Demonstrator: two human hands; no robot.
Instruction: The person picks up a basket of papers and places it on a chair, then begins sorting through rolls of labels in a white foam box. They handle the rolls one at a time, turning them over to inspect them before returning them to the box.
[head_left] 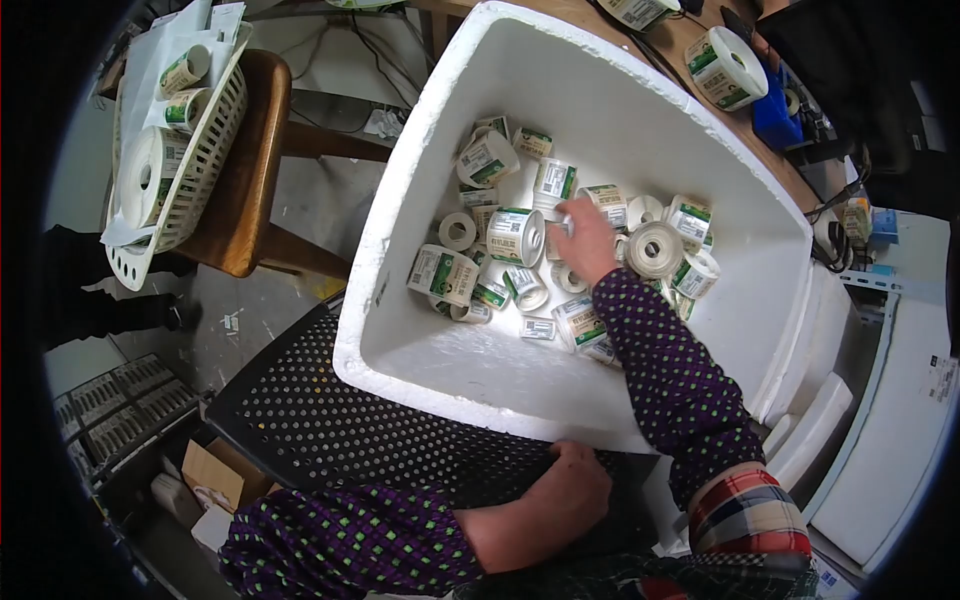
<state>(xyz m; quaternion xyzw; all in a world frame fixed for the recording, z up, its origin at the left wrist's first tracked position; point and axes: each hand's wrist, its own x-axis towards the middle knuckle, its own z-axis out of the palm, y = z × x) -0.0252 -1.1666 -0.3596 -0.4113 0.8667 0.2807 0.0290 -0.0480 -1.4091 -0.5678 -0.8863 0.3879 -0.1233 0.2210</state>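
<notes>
Inside a large white foam box [460, 395] lie several rolls of printed labels [516, 236], white with green bands, some upright and some on their sides. My right hand [588, 240] reaches in among them, its fingers bent at the rolls near the middle of the pile; whether they grip one is unclear. To its right lies a clear-looking roll [655, 250]. My left hand [578, 483] rests at the box's near outer edge, fingers curled and partly hidden, above a black perforated surface [350, 430]. Patterned purple sleeves cover both forearms.
A white plastic basket [205, 190] with label rolls and papers sits on a wooden chair [262, 160] at the left. Another roll [722, 70] stands on the desk at the upper right, beside a blue object [775, 115]. Someone's dark-clad legs [95, 310] show at far left.
</notes>
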